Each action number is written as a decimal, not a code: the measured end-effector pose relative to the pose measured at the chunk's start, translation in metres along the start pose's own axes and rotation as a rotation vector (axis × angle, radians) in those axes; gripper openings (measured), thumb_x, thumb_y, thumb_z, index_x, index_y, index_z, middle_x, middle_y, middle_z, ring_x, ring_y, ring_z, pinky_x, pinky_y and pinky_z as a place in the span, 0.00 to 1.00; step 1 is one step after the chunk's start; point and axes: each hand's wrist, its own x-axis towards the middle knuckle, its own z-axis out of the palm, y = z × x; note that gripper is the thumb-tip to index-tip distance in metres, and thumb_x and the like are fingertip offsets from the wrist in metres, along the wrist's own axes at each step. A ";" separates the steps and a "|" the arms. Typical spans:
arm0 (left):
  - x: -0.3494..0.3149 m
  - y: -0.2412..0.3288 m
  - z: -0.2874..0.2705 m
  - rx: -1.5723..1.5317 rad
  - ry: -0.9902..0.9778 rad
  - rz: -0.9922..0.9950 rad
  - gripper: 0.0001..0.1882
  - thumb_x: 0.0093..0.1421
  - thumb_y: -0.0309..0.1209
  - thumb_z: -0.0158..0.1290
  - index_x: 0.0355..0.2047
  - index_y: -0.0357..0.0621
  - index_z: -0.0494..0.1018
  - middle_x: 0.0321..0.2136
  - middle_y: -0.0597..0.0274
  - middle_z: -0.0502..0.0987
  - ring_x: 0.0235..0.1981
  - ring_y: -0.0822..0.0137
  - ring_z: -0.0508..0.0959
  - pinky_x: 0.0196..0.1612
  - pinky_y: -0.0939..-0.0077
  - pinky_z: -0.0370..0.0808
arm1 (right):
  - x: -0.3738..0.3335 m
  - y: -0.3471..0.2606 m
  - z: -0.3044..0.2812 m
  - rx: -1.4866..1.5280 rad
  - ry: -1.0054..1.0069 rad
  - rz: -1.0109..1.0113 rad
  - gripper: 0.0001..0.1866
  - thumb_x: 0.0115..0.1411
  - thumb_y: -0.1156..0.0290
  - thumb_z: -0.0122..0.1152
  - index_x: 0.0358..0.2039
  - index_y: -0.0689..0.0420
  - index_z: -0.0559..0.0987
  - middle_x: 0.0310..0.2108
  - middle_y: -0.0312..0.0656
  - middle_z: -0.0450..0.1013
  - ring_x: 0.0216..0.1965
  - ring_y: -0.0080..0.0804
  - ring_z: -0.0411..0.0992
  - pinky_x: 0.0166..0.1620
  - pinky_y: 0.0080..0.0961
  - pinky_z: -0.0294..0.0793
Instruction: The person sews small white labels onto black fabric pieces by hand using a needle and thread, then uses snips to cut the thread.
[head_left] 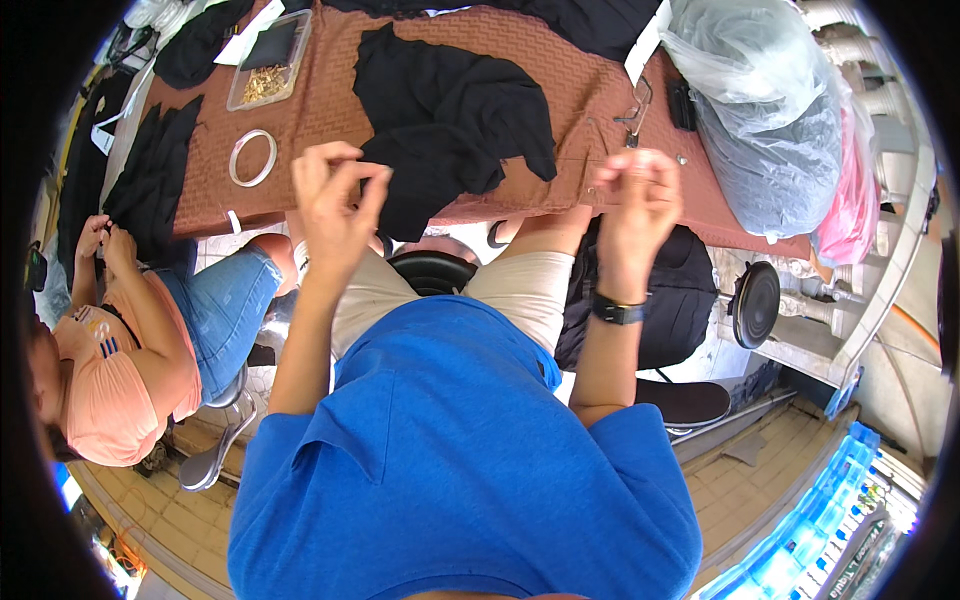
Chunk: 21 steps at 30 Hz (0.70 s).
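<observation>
My left hand is raised at the table's near edge, thumb and forefinger pinched together. What lies between those fingertips is too small to name. Well apart from it, on the right, my right hand is also lifted with its fingers drawn together. Motion smears its fingertips, and anything in them cannot be made out. Black cloth lies crumpled on the table between and beyond the hands, one part hanging over the near edge beside my left hand. A pair of eyeglasses rests just beyond my right hand.
A brown cloth covers the table. On it are a white ring, a clear box of small gold-coloured pieces, and a filled plastic bag. A co-worker handles black fabric at left. A black bag stands right of my legs.
</observation>
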 end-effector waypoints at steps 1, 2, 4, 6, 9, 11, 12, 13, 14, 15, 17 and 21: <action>0.001 -0.010 -0.005 0.046 0.026 -0.008 0.04 0.50 0.25 0.64 0.28 0.42 0.80 0.40 0.60 0.73 0.44 0.60 0.70 0.51 0.67 0.65 | 0.009 -0.004 -0.022 0.005 0.038 -0.010 0.04 0.68 0.74 0.54 0.41 0.60 0.73 0.30 0.43 0.75 0.27 0.27 0.74 0.32 0.25 0.78; 0.000 -0.018 -0.012 0.086 0.044 -0.025 0.04 0.50 0.25 0.64 0.28 0.42 0.80 0.40 0.60 0.73 0.45 0.60 0.69 0.51 0.67 0.65 | 0.018 -0.006 -0.042 -0.027 0.051 -0.057 0.04 0.68 0.74 0.54 0.41 0.60 0.74 0.30 0.42 0.75 0.27 0.26 0.74 0.31 0.24 0.77; -0.001 -0.030 -0.021 0.158 0.080 -0.057 0.04 0.50 0.24 0.64 0.28 0.42 0.80 0.42 0.61 0.73 0.46 0.59 0.69 0.53 0.66 0.64 | 0.029 -0.015 -0.071 -0.009 0.105 -0.074 0.04 0.68 0.74 0.55 0.41 0.61 0.74 0.30 0.43 0.76 0.28 0.25 0.74 0.33 0.22 0.76; -0.003 -0.032 -0.025 0.144 0.070 -0.089 0.04 0.50 0.24 0.63 0.28 0.42 0.80 0.42 0.61 0.73 0.46 0.60 0.69 0.53 0.66 0.64 | 0.034 -0.021 -0.087 -0.023 0.123 -0.087 0.05 0.67 0.74 0.57 0.40 0.61 0.74 0.30 0.43 0.77 0.28 0.25 0.73 0.34 0.21 0.75; -0.008 -0.028 -0.019 0.060 0.022 -0.108 0.03 0.49 0.23 0.63 0.26 0.41 0.79 0.39 0.61 0.72 0.46 0.61 0.69 0.51 0.67 0.66 | 0.037 -0.025 -0.098 -0.111 0.137 -0.081 0.06 0.67 0.74 0.58 0.40 0.62 0.74 0.31 0.43 0.77 0.28 0.24 0.73 0.34 0.19 0.74; -0.014 -0.026 -0.011 -0.062 -0.046 -0.134 0.04 0.48 0.22 0.63 0.25 0.40 0.79 0.38 0.61 0.72 0.45 0.61 0.69 0.49 0.69 0.66 | 0.042 -0.026 -0.107 -0.234 0.188 -0.069 0.06 0.66 0.73 0.59 0.41 0.61 0.74 0.31 0.43 0.78 0.28 0.23 0.73 0.34 0.18 0.73; -0.018 -0.021 -0.008 -0.130 -0.157 -0.108 0.05 0.45 0.21 0.63 0.24 0.41 0.79 0.34 0.61 0.72 0.41 0.62 0.72 0.46 0.70 0.68 | 0.049 -0.021 -0.115 -0.327 0.240 -0.089 0.07 0.65 0.73 0.61 0.39 0.62 0.75 0.30 0.43 0.78 0.27 0.22 0.73 0.34 0.18 0.73; -0.024 -0.016 -0.003 -0.225 -0.309 -0.066 0.05 0.43 0.21 0.63 0.23 0.41 0.79 0.33 0.62 0.73 0.39 0.63 0.73 0.45 0.70 0.69 | 0.057 -0.016 -0.125 -0.492 0.246 -0.104 0.07 0.64 0.73 0.62 0.38 0.63 0.76 0.30 0.43 0.78 0.27 0.22 0.73 0.34 0.18 0.73; -0.031 -0.011 0.002 -0.317 -0.460 -0.022 0.06 0.42 0.21 0.63 0.23 0.42 0.80 0.32 0.62 0.73 0.38 0.64 0.74 0.43 0.71 0.70 | 0.065 -0.010 -0.134 -0.654 0.251 -0.119 0.07 0.63 0.73 0.63 0.36 0.63 0.77 0.30 0.42 0.78 0.26 0.21 0.73 0.33 0.19 0.73; -0.040 -0.002 0.009 -0.466 -0.603 -0.049 0.05 0.44 0.22 0.64 0.23 0.41 0.80 0.31 0.64 0.74 0.37 0.65 0.75 0.41 0.72 0.72 | 0.073 -0.001 -0.139 -0.816 0.252 -0.133 0.07 0.63 0.73 0.64 0.35 0.63 0.77 0.30 0.42 0.79 0.26 0.21 0.73 0.33 0.19 0.73; -0.054 0.012 0.019 -0.592 -0.852 -0.094 0.10 0.48 0.27 0.65 0.33 0.43 0.80 0.37 0.60 0.74 0.40 0.62 0.76 0.45 0.68 0.73 | 0.088 0.031 -0.151 -1.158 0.137 -0.351 0.04 0.55 0.75 0.68 0.30 0.59 0.80 0.28 0.43 0.76 0.28 0.36 0.74 0.34 0.32 0.73; -0.045 0.031 0.021 -0.564 -1.005 -0.141 0.21 0.51 0.30 0.65 0.46 0.42 0.76 0.44 0.58 0.74 0.46 0.57 0.76 0.49 0.65 0.74 | 0.099 0.086 -0.114 -1.253 -0.126 -0.343 0.03 0.51 0.79 0.63 0.28 0.59 0.82 0.31 0.50 0.77 0.35 0.49 0.75 0.40 0.41 0.73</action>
